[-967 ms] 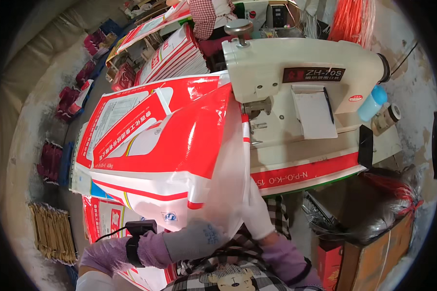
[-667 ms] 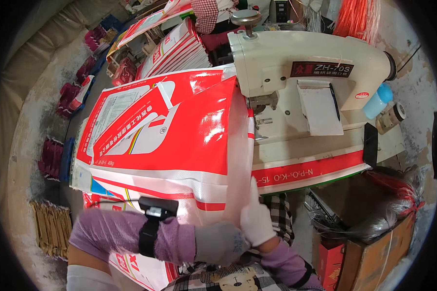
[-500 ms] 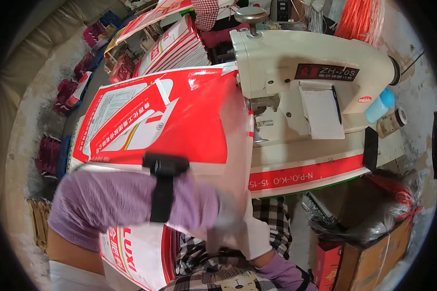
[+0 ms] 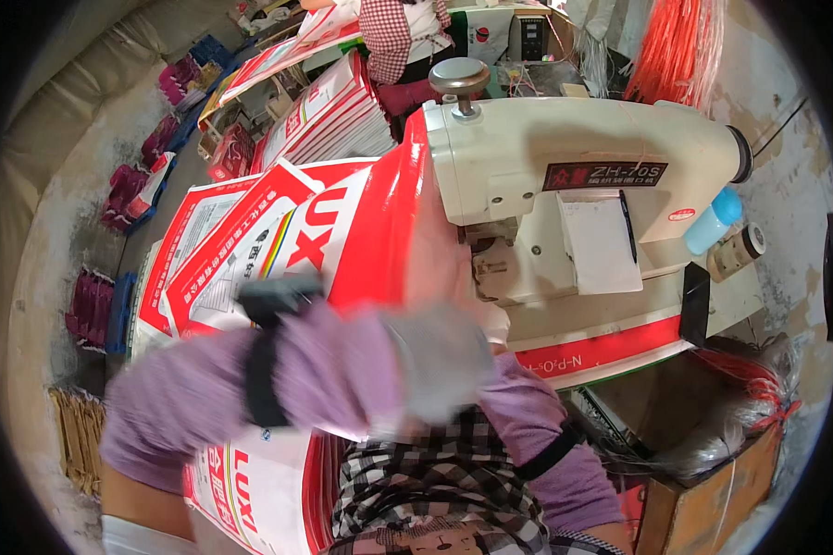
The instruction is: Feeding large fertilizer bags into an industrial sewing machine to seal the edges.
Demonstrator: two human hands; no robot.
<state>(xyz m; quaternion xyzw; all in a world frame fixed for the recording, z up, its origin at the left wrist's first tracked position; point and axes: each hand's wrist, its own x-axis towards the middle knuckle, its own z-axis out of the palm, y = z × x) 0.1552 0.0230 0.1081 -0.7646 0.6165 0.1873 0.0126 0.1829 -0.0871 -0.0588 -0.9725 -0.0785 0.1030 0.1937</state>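
Observation:
A red and white woven bag (image 4: 366,245) lies at the left of the cream sewing machine (image 4: 528,139), its right edge lifted against the machine head. My left hand (image 4: 440,361), in a pale glove, is smeared by motion in front of the bag's near edge. Its arm wears a lavender sleeve with a black strap and a small black device. Behind it my right hand (image 4: 493,324), in a white glove, is mostly hidden, close to the bag's right edge and the machine bed. Neither hand's fingers show clearly.
A stack of printed bags (image 4: 329,116) stands behind, near another person in a checked apron (image 4: 384,37). More bags (image 4: 250,490) lie by my lap. A notepad with a pen (image 4: 600,242) rests on the machine, a blue bottle (image 4: 713,222) beside it. At lower right stands a wooden box (image 4: 703,499).
My right hand has risen from near my lap to the machine bed. The left hand has moved up, and the bag's right side is now lifted and bent. The view has shifted slightly.

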